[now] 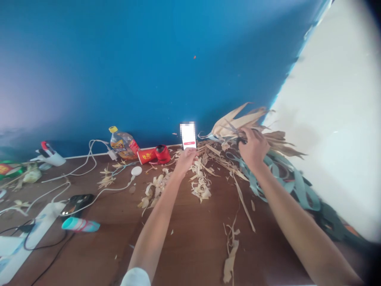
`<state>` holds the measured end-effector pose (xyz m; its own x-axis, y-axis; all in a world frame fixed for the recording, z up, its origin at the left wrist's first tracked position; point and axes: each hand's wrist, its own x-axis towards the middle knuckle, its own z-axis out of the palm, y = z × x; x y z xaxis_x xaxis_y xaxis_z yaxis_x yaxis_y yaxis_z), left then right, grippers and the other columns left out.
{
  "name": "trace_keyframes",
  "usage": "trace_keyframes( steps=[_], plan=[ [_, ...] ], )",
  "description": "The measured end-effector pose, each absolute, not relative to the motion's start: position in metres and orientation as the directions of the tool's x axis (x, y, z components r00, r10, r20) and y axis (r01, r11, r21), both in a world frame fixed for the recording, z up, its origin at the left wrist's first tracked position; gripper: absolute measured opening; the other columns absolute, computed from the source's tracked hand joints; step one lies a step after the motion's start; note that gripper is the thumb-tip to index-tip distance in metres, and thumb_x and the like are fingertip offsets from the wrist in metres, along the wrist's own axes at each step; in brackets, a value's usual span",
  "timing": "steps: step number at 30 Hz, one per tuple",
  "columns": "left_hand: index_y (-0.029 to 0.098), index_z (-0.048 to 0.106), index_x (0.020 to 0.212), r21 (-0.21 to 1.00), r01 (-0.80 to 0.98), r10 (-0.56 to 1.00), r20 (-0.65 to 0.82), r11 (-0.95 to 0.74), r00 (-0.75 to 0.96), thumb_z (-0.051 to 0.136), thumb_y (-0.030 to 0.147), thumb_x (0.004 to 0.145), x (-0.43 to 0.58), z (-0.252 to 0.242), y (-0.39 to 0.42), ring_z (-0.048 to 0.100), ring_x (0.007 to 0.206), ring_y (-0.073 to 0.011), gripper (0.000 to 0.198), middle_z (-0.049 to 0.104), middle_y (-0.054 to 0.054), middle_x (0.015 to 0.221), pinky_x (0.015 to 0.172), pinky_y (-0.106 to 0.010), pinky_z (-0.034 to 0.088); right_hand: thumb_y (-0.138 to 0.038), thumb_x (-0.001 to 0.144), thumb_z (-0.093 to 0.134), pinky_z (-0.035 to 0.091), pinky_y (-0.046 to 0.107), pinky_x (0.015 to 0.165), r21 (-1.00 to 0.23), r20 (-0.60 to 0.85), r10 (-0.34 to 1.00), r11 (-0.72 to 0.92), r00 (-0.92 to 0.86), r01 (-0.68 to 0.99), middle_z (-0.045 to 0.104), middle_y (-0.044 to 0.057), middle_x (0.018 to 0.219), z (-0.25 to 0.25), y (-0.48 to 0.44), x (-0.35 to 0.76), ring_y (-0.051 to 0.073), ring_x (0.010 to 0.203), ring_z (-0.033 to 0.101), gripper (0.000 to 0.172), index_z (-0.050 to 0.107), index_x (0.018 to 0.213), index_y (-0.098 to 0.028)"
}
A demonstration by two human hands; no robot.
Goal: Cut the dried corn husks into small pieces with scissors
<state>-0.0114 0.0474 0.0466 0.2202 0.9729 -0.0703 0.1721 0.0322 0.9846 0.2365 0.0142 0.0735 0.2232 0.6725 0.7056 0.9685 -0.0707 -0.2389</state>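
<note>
My left hand [187, 156] is at the lower edge of a phone [188, 137] with a lit screen, its fingers closed on that edge. The phone stands upright near the blue wall. My right hand [254, 147] is closed around scissors [241, 140]; their dark handle shows by the fingers, and thin blades point up and left. Behind and beside that hand lie dry corn husks [238, 121]. Braided strips of husk [201, 186] rest on the brown table [190, 242] between my forearms.
Left of the phone are a red cup [147, 156], a plastic bottle [123, 145] with a yellow cap, and white cables [92, 159]. A turquoise tube [80, 225] lies near a power strip [32, 242]. Pale green ribbon loops [279, 178] lie at right, against the white wall.
</note>
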Motion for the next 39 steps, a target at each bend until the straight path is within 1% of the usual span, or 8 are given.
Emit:
trace_keyframes(
  steps=[6, 11, 16, 23, 27, 33, 35, 39],
  plan=[
    [0.021, 0.047, 0.127, 0.997, 0.015, 0.988, 0.07, -0.072, 0.137, 0.051, 0.048, 0.087, -0.009, 0.056, 0.042, 0.063, 0.089, -0.0163, 0.048, 0.062, -0.011, 0.116, 0.07, -0.026, 0.049, -0.008, 0.079, 0.044, 0.039, 0.03, 0.077, -0.019, 0.719, 0.692, 0.118, -0.069, 0.993, 0.066, 0.008, 0.095, 0.068, 0.015, 0.229, 0.024, 0.096, 0.055, 0.043, 0.061, 0.117, -0.022],
    [0.021, 0.049, 0.128, 0.996, -0.022, 0.966, 0.092, -0.089, 0.243, 0.052, 0.054, 0.085, -0.008, 0.051, 0.043, 0.062, 0.095, -0.02, 0.054, 0.062, -0.01, 0.114, 0.071, -0.029, 0.053, -0.003, 0.077, 0.046, 0.04, 0.029, 0.073, 0.152, 0.807, 0.502, 0.331, -0.311, 0.931, 0.064, 0.003, 0.077, 0.059, 0.018, 0.224, 0.019, 0.08, 0.056, 0.046, 0.062, 0.114, -0.025],
    [0.019, 0.051, 0.121, 1.0, -0.02, 0.926, 0.027, -0.021, 0.376, 0.065, 0.044, 0.078, -0.004, 0.049, 0.037, 0.063, 0.092, -0.0207, 0.051, 0.062, -0.011, 0.113, 0.063, -0.028, 0.054, -0.004, 0.078, 0.046, 0.044, 0.029, 0.077, 0.173, 0.789, 0.454, 0.482, -0.413, 0.859, 0.065, 0.003, 0.08, 0.061, 0.017, 0.216, 0.019, 0.081, 0.057, 0.045, 0.06, 0.117, -0.023],
    [0.018, 0.05, 0.116, 0.989, -0.052, 0.949, 0.148, -0.139, 0.277, 0.06, 0.043, 0.083, -0.004, 0.053, 0.037, 0.064, 0.093, -0.0175, 0.043, 0.065, -0.008, 0.105, 0.08, -0.029, 0.049, -0.004, 0.074, 0.046, 0.046, 0.029, 0.074, 0.018, 0.822, 0.499, 0.456, -0.273, 0.89, 0.067, 0.004, 0.085, 0.063, 0.018, 0.214, 0.02, 0.084, 0.06, 0.046, 0.062, 0.113, -0.023],
    [0.016, 0.052, 0.11, 0.99, -0.082, 0.981, 0.126, -0.115, 0.149, 0.059, 0.048, 0.082, -0.006, 0.05, 0.041, 0.063, 0.089, -0.0171, 0.043, 0.066, -0.007, 0.093, 0.082, -0.03, 0.047, -0.004, 0.07, 0.048, 0.047, 0.03, 0.076, -0.054, 0.817, 0.545, 0.398, -0.189, 0.916, 0.069, 0.005, 0.088, 0.065, 0.018, 0.217, 0.021, 0.088, 0.061, 0.047, 0.064, 0.111, -0.021],
    [0.016, 0.053, 0.109, 0.987, -0.082, 0.987, 0.146, -0.14, 0.069, 0.052, 0.053, 0.085, -0.009, 0.052, 0.042, 0.062, 0.085, -0.0162, 0.044, 0.066, -0.006, 0.086, 0.078, -0.027, 0.046, -0.008, 0.065, 0.052, 0.049, 0.033, 0.077, -0.189, 0.607, 0.763, 0.411, -0.223, 0.892, 0.067, 0.005, 0.113, 0.077, 0.02, 0.227, 0.025, 0.102, 0.061, 0.056, 0.06, 0.118, -0.024],
    [0.017, 0.054, 0.109, 0.988, -0.06, 0.987, 0.145, -0.141, 0.071, 0.048, 0.055, 0.086, -0.009, 0.052, 0.042, 0.061, 0.084, -0.0156, 0.044, 0.066, -0.006, 0.086, 0.078, -0.027, 0.045, -0.009, 0.063, 0.053, 0.049, 0.033, 0.077, -0.278, 0.528, 0.817, 0.425, -0.232, 0.862, 0.066, 0.004, 0.114, 0.08, 0.02, 0.231, 0.025, 0.096, 0.062, 0.058, 0.061, 0.118, -0.026],
    [0.017, 0.055, 0.112, 0.99, -0.049, 0.987, 0.135, -0.131, 0.09, 0.043, 0.057, 0.088, -0.007, 0.051, 0.04, 0.061, 0.086, -0.0167, 0.048, 0.067, -0.007, 0.088, 0.081, -0.029, 0.045, -0.017, 0.066, 0.06, 0.049, 0.032, 0.068, -0.591, 0.41, 0.902, 0.375, -0.135, 0.714, 0.07, 0.002, 0.087, 0.082, 0.02, 0.228, 0.021, 0.075, 0.063, 0.046, 0.064, 0.112, -0.025]
  ],
)
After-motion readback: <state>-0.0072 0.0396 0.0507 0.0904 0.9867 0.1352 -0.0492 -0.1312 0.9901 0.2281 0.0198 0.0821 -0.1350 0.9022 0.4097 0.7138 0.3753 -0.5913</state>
